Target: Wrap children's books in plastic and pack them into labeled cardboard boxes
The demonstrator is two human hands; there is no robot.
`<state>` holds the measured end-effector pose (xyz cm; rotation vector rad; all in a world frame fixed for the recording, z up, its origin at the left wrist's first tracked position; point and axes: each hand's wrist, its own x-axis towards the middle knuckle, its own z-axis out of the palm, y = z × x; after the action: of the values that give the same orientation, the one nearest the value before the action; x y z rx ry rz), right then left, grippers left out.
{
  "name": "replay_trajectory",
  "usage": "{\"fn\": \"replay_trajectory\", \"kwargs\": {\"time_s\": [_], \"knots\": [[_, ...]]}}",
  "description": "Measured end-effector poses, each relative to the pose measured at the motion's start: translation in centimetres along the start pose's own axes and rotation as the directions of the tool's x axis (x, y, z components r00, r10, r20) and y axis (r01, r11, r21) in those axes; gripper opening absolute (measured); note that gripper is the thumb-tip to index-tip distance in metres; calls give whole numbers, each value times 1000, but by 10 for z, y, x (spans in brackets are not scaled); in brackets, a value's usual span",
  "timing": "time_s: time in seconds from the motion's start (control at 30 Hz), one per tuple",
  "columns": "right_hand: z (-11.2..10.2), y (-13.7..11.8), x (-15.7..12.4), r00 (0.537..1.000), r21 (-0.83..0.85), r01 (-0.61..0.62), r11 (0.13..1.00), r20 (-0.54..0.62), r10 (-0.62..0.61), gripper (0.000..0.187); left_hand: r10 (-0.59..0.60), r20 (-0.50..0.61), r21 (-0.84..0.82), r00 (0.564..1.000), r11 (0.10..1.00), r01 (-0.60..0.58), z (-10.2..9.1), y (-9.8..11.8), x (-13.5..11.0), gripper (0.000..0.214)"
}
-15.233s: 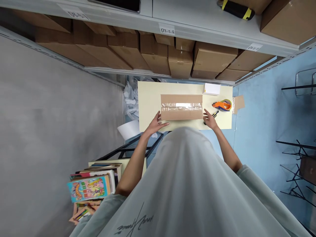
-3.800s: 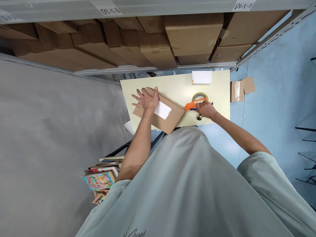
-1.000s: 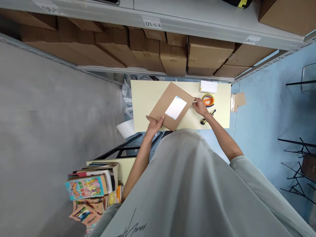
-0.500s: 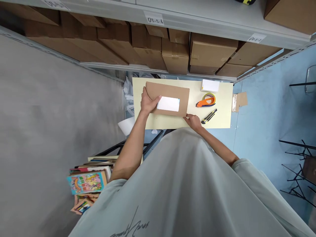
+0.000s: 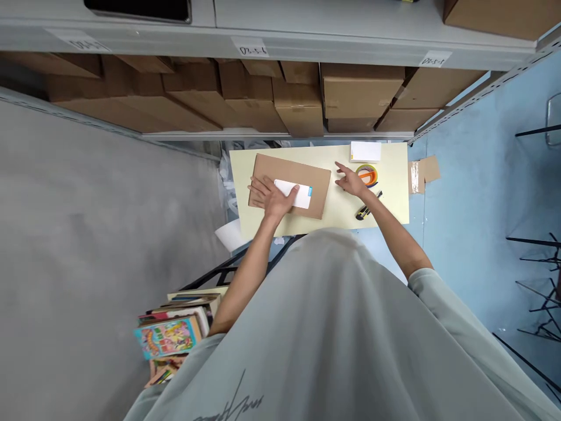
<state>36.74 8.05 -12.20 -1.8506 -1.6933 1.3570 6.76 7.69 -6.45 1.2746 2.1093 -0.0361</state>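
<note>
Tabletop (image 5: 342,213): bright, evenly lit, mid-frame
Shelf boxes (image 5: 300,111): shaded, darkest at upper left
Blue floor (image 5: 464,193): pale glare just below the tabletop
Grey surface (image 5: 109,222): soft shadow, lower left
Leftmost shelf tag (image 5: 79,40): wide-angle stretch, writing unclear

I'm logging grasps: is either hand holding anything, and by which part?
Nothing appears gripped: the left hand lies spread on the cardboard box, partly over its white label; the right hand is open and holds nothing.

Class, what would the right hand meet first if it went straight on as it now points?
Probably the box, at its right end; the right hand might pass over, its height being unclear.
</note>
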Motion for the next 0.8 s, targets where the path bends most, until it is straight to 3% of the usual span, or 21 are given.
{"fn": "replay_trajectory", "kwargs": {"time_s": [0.13, 0.4, 0.5, 0.67, 0.8], "knots": [[14, -3, 6, 997, 47, 22, 999, 73, -26, 59, 70, -7, 13, 998, 997, -70, 0, -4, 1, 144], [40, 5, -44, 999, 100, 32, 994, 32, -36, 41, 351, -33, -97, 936, 931, -353, -6, -37, 22, 136], [45, 2, -57, 999, 101, 12, 995, 32, -16, 36, 311, -96, -127, 945, 938, -322, 2, -38, 24, 141], [56, -9, -74, 997, 56, -13, 998, 76, 9, 21, 105, -150, -286, 983, 947, -145, 26, -38, 30, 151], [69, -23, -86, 993, 29, -48, 998, 111, 45, 19, 153, -146, -343, 977, 919, -195, 35, -42, 35, 139]]}}
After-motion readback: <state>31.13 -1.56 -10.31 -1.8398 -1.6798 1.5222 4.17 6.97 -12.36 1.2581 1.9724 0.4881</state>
